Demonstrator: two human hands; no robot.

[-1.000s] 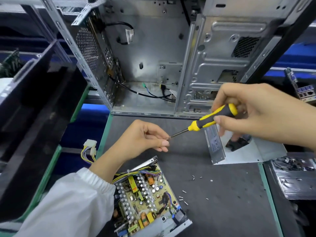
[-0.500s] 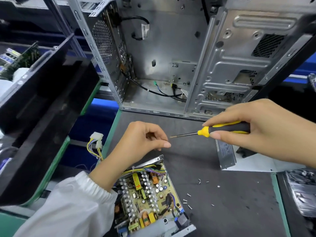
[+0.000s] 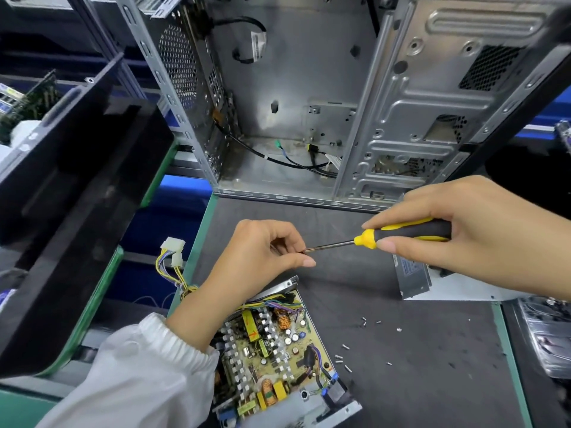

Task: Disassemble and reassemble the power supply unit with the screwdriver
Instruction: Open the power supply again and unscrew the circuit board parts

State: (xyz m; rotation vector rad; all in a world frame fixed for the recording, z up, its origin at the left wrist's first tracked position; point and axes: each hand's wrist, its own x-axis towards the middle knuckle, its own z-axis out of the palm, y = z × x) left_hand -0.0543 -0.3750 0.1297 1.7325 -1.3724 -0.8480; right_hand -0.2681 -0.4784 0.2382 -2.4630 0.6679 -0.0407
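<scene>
Head view: power supply (image 3: 278,359) lying open near front edge of dark surface (image 3: 432,381), lid off, circuit board exposed. Lid (image 3: 414,276) set apart at right, partly hidden under right hand. Screwdriver (image 3: 401,234) gripped at handle by right hand (image 3: 482,239), shaft held level. Left hand (image 3: 262,254) grip narrow, tip of shaft pinched at fingertips; screw there cannot be told. Loose screws (image 3: 346,356) scattered beside unit. Judged: disassembly largely done, board removal or reassembly left. Empty computer case (image 3: 309,103) standing behind.

Matt dark mat (image 3: 401,381); bare grey metal case (image 3: 309,72).
</scene>
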